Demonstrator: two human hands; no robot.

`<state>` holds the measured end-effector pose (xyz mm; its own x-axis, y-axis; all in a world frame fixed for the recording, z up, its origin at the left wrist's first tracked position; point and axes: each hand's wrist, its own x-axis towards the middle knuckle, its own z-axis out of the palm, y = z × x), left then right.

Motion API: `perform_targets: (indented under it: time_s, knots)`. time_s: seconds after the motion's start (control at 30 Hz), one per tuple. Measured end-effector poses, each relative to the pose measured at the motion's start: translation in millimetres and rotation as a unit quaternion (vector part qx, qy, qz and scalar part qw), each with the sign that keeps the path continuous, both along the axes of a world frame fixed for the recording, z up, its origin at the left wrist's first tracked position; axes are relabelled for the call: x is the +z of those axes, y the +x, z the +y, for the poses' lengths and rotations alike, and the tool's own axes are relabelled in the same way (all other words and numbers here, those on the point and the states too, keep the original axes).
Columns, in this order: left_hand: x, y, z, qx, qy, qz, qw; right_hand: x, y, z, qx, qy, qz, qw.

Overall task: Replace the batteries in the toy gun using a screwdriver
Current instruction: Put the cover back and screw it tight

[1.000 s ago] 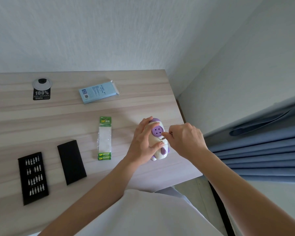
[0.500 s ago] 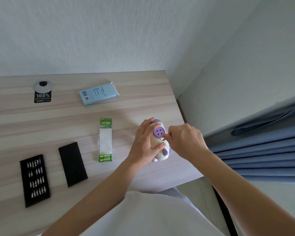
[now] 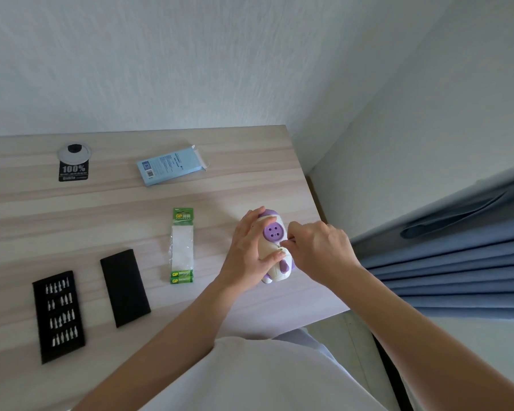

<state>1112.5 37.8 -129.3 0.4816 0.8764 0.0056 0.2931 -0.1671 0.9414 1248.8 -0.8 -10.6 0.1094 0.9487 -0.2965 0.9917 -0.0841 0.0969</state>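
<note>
The toy gun [image 3: 273, 232], white with purple parts, lies on the wooden desk [image 3: 220, 185] near its right edge. My left hand [image 3: 247, 253] grips it from the left, fingers over the top and thumb across the body. My right hand [image 3: 318, 250] is curled at the toy's right side and pinches a thin metal screwdriver tip [image 3: 290, 239] against the body; the rest of the tool is hidden in the hand. A green pack of batteries [image 3: 182, 244] lies to the left of the toy.
A black tray of several screwdriver bits [image 3: 58, 315] and its black lid [image 3: 124, 287] lie at the front left. A blue box [image 3: 169, 166] and a round cable grommet [image 3: 74, 152] sit at the back. Blue curtains [image 3: 457, 262] hang beyond the desk's right edge.
Both hands stay on the toy gun. My right hand's fingers have shifted slightly at the toy's side; nothing else on the desk has moved.
</note>
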Motion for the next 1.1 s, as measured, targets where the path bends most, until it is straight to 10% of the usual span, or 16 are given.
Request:
perform_targets:
  time_s: [0.17,0.43,0.73,1.1]
  knots:
    - [-2,0,1,-0.006,0.022,-0.001,1.0,3,-6,-1,-0.105,-0.001,0.021,0.994]
    - [-4,-1,3,-0.012,0.019,0.008,1.0,-5,5,-10,0.039,0.024,0.017,0.999]
    - [-4,2,2,-0.005,0.047,0.003,0.999,1,-4,8,-0.074,-0.002,0.008,0.997]
    - [-5,1,2,-0.002,0.035,0.0,0.999,2,2,9,0.026,-0.018,-0.008,0.999]
